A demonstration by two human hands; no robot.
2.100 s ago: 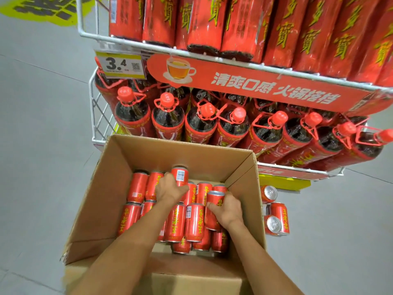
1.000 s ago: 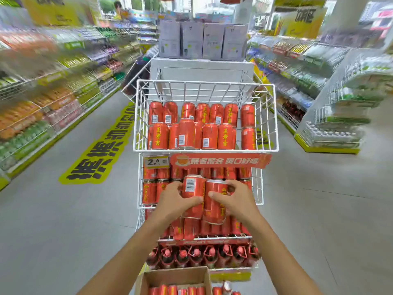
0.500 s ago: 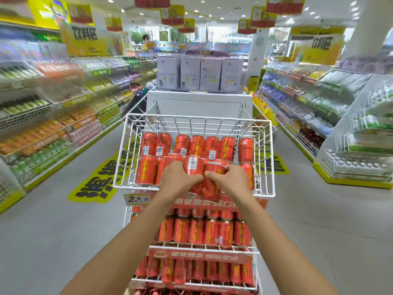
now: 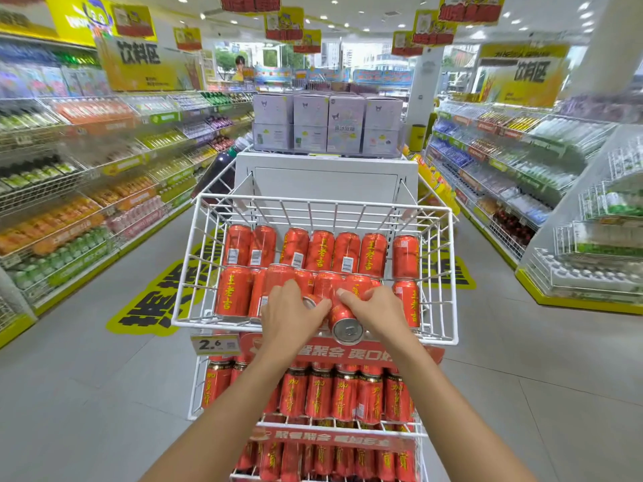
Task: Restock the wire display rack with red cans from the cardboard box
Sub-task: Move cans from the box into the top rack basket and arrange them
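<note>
The white wire display rack (image 4: pixel 315 202) stands right in front of me, its top basket holding rows of red cans (image 4: pixel 320 252) lying with yellow lettering. My left hand (image 4: pixel 290 313) and my right hand (image 4: pixel 377 313) are both inside the basket's front edge, each closed on red cans. One held can (image 4: pixel 344 323) lies with its silver end toward me under my right hand. A second can (image 4: pixel 312 300) shows its silver rim between my hands. Lower shelves carry more red cans (image 4: pixel 344 394). The cardboard box is out of view.
A price tag reading 2.6 (image 4: pixel 215 344) and a red banner (image 4: pixel 348 353) hang below the basket. Stocked drink shelves line the aisle on the left (image 4: pixel 80 203) and right (image 4: pixel 504 175). Pale boxes (image 4: pixel 327 123) sit on a white stand behind the rack. Grey floor lies on both sides.
My hands took cans from the cardboard box, rose past the lower shelves and now rest inside the top basket. The held cans have tipped from upright to lying down.
</note>
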